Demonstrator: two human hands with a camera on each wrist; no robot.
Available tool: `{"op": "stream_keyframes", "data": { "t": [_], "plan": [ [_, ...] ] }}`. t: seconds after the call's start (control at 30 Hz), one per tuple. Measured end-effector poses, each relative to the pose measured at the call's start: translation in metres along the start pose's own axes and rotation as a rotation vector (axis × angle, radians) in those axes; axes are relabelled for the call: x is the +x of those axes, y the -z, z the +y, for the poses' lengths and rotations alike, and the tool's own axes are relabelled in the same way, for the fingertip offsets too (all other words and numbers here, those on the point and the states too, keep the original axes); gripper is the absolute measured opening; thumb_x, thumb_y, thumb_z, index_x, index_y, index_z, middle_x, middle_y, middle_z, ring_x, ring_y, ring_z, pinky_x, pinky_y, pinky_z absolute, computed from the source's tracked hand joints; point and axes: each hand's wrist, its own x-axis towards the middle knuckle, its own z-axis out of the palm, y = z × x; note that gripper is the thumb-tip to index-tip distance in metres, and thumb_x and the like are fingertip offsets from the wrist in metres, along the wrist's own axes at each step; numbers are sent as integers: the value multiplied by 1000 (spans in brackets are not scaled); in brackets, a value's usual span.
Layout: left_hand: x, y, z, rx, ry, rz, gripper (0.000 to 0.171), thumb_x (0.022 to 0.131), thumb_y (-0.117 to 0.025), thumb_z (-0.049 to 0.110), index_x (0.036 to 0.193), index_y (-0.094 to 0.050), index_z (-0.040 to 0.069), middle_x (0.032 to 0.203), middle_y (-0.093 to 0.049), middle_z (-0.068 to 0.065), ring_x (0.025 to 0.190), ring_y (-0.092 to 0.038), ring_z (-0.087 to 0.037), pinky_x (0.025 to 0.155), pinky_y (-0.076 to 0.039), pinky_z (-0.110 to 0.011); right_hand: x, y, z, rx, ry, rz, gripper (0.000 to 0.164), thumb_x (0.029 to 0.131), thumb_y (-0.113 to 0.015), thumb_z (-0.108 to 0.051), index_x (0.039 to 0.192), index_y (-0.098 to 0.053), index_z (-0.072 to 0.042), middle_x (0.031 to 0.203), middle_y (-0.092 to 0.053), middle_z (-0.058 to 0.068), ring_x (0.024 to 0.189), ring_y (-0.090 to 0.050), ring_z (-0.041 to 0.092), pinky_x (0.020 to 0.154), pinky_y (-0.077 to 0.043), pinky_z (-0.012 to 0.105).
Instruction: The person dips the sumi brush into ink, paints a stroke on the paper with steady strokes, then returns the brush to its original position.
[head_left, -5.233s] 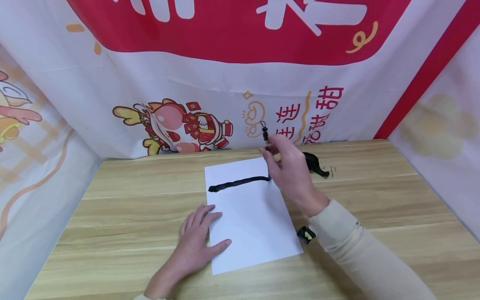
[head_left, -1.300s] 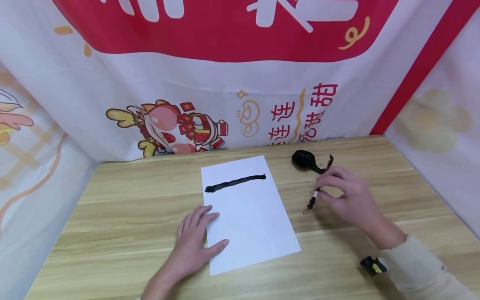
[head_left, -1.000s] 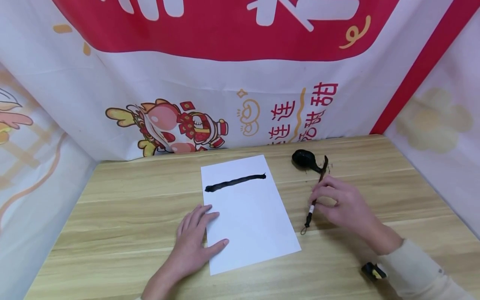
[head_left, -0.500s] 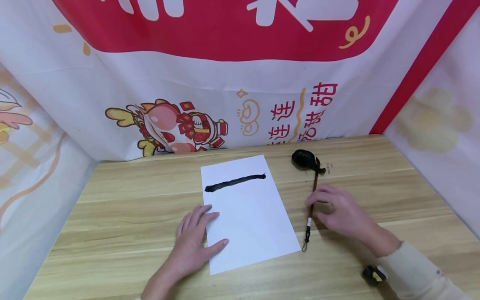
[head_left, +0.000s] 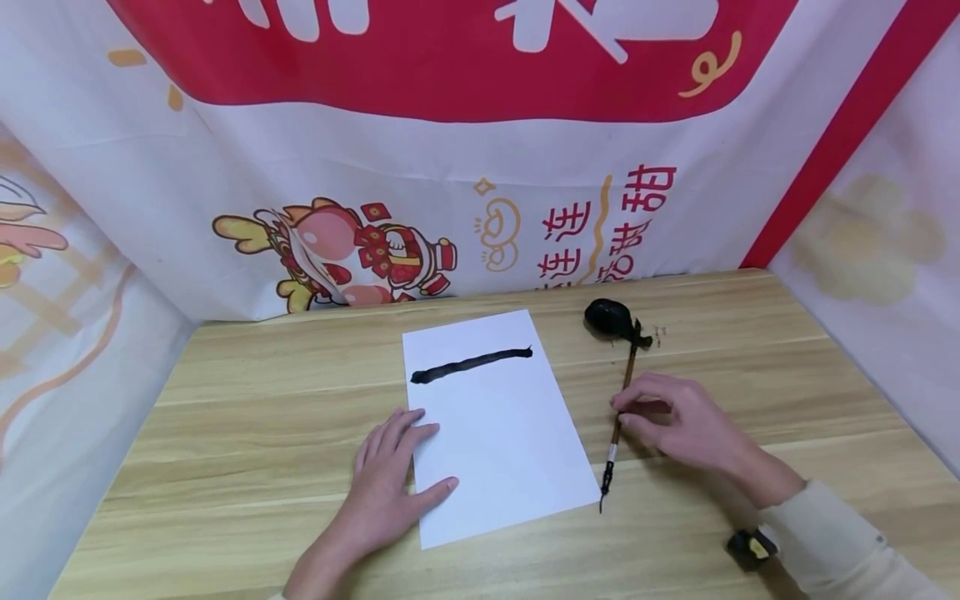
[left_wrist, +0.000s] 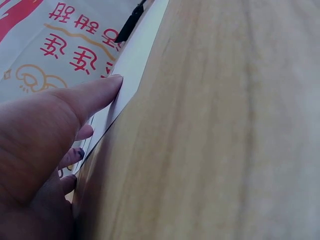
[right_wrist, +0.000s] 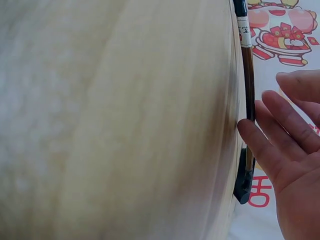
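Note:
A brown-handled writing brush (head_left: 628, 371) with a white label and a dark hanging loop lies slanted on the table, its tip end at the neck of a black gourd-shaped piece (head_left: 609, 320). My right hand (head_left: 686, 421) is over the handle in the head view; in the right wrist view its loosely bent fingers (right_wrist: 277, 145) are beside the handle, not wrapped round it. White paper (head_left: 498, 450) bears one broad black ink stroke (head_left: 472, 364) near its top. Spread over the paper's left edge, my left hand (head_left: 390, 483) rests with its thumb and fingertips on the sheet.
The wooden table (head_left: 270, 417) ends at a printed cloth backdrop (head_left: 412, 167) with red lettering and a cartoon figure. Small dark specks mark the wood by the gourd-shaped piece. A black and yellow device (head_left: 752, 548) sits at my right wrist.
My right hand carried the brush from the paper to the right and laid it by the gourd-shaped piece. Its loop end has dropped and the fingers have loosened. The left hand stayed.

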Motion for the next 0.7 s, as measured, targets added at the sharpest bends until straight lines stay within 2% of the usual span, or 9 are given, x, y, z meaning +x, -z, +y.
{"op": "stream_keyframes", "data": {
  "t": [0.2, 0.4, 0.53, 0.7],
  "plan": [
    [-1, -4, -4, 5, -29, 28, 70, 91, -82, 53, 147, -61, 18, 167, -45, -13, 157, -32, -45, 122, -19, -77, 1, 1, -2, 19, 33, 4, 23, 90, -81, 3, 105, -79, -14, 108, -80, -2, 102, -73, 6, 90, -66, 35],
    [0, 1, 2, 1, 17, -32, 69, 94, -78, 54, 149, -60, 17, 170, -41, -12, 160, -28, -43, 125, -16, -75, 3, 4, -5, 70, 45, 6, 21, 89, -81, 6, 102, -78, -10, 103, -80, 3, 93, -76, 10, 82, -67, 29],
    [2, 4, 6, 14, 44, -69, 68, 97, -75, 55, 152, -58, 17, 173, -38, -10, 163, -25, -41, 128, -14, -73, 5, 6, -9, 60, 32, 2, 18, 89, -83, 2, 99, -78, -12, 98, -79, 0, 87, -76, 7, 78, -66, 27],
    [1, 5, 7, 25, 24, -59, 67, 96, -78, 48, 151, -58, 15, 169, -43, -11, 162, -27, -43, 127, -17, -74, 8, 9, -15, 26, 27, 16, 17, 87, -85, -1, 95, -79, -14, 94, -78, -7, 83, -75, 6, 74, -66, 27]
  ]
}}
